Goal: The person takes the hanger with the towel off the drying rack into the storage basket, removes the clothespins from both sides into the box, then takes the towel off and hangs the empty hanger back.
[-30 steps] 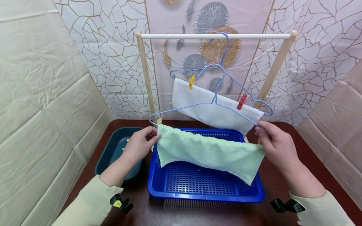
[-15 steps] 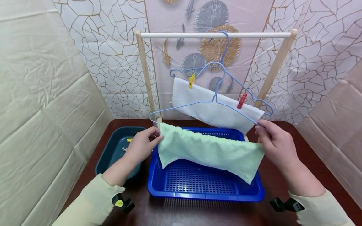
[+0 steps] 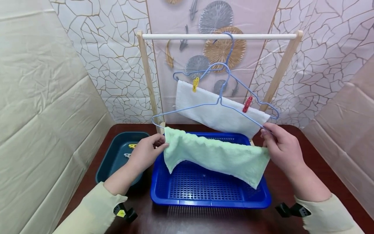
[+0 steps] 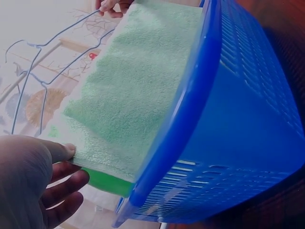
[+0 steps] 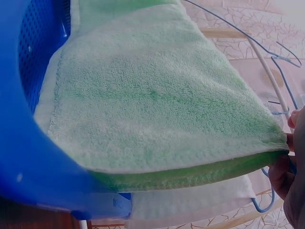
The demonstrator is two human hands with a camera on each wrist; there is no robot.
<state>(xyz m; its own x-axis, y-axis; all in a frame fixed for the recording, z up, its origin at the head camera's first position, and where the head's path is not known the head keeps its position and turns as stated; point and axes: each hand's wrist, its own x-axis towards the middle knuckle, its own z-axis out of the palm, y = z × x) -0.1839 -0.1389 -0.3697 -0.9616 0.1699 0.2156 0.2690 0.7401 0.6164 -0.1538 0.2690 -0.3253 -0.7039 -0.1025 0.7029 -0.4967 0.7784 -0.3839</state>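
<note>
A light green towel [image 3: 216,152] hangs folded over the lower bar of a blue hanger [image 3: 201,105], above a blue basket [image 3: 204,204]. My left hand [image 3: 146,149] pinches the towel's left top corner between thumb and fingers; the left wrist view shows the thumb on the towel [image 4: 128,86]. My right hand [image 3: 283,146] grips the hanger's right end together with the towel's right top corner. Behind, a white towel [image 3: 210,105] hangs on a second blue hanger [image 3: 254,94], held by a yellow clothespin [image 3: 195,84] and a red clothespin [image 3: 247,104].
A wooden rack with a white rod [image 3: 187,36] stands at the back, bearing the second hanger. Left of the basket, a dark teal tray [image 3: 100,172] holds a yellow clothespin [image 3: 132,146] and a white clothespin [image 3: 127,155]. Everything stands on a dark brown table [image 3: 204,224].
My left hand has moved slightly right and up along the hanger with the towel's left corner, and the towel's left side has bunched a little. My right hand keeps its grip.
</note>
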